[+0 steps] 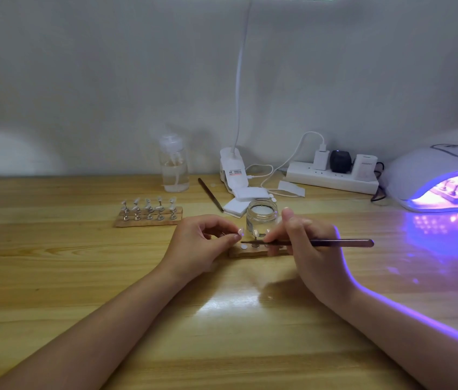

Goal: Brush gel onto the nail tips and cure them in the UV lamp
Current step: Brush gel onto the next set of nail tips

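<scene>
UV lamp [419,170], lit, well right of gel jar [261,219], already holding one rack. Wooden stand [239,252] just in front of jar, between both hands; gel-brushing step judged in hand, steady short strokes next. Right hand [306,243] gripping brush [334,243]; left hand [202,243] pinching nail tip [239,231] beside jar.

two hands [194,243], two wooden stands [149,219], two brushes [320,243], one jar [261,220]

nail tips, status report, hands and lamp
Left hand pinches nail tip; right hand grips brush. UV lamp lit, a rack inside. Gel jar open, close behind the hands.
</scene>
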A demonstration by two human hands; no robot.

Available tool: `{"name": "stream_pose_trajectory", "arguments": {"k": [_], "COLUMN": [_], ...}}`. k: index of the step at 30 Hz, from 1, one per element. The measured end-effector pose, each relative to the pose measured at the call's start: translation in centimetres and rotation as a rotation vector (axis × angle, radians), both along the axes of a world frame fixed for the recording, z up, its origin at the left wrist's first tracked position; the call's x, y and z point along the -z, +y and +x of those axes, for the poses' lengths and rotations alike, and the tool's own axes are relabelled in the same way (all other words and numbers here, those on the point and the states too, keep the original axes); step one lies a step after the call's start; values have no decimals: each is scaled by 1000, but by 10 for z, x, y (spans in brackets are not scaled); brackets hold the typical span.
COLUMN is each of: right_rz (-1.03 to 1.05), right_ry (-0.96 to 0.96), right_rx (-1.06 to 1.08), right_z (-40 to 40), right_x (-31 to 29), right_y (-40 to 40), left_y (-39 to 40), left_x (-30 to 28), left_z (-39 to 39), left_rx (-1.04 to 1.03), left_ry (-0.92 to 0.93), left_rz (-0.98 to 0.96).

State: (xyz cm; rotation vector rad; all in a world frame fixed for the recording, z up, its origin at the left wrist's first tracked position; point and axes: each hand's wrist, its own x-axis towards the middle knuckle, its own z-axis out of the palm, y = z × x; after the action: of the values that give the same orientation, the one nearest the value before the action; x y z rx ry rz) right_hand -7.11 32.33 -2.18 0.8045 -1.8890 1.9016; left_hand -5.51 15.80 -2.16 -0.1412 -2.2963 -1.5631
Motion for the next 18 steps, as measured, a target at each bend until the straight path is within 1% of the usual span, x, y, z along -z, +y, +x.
{"name": "stream_pose_trajectory", "arguments": {"k": [4,7,10,18], "right_rz": [-1,83,135,58], "right_ry": [9,37,44,18], "right_rx": [29,76,67,31], "right_z": [-1,-2,-3,0], "right_x": [0,0,1,2], "right_y": [0,0,0,0], "left_y": [0,1,1,2], "left_x": [-1,-1,-1,-2], "left_z": [0,1,1,2], "left_rx": [-4,-6,-8,-10], "left_ry": [1,-1,-4,-10], "left_rz": [-15,-21,-28,-14]}}
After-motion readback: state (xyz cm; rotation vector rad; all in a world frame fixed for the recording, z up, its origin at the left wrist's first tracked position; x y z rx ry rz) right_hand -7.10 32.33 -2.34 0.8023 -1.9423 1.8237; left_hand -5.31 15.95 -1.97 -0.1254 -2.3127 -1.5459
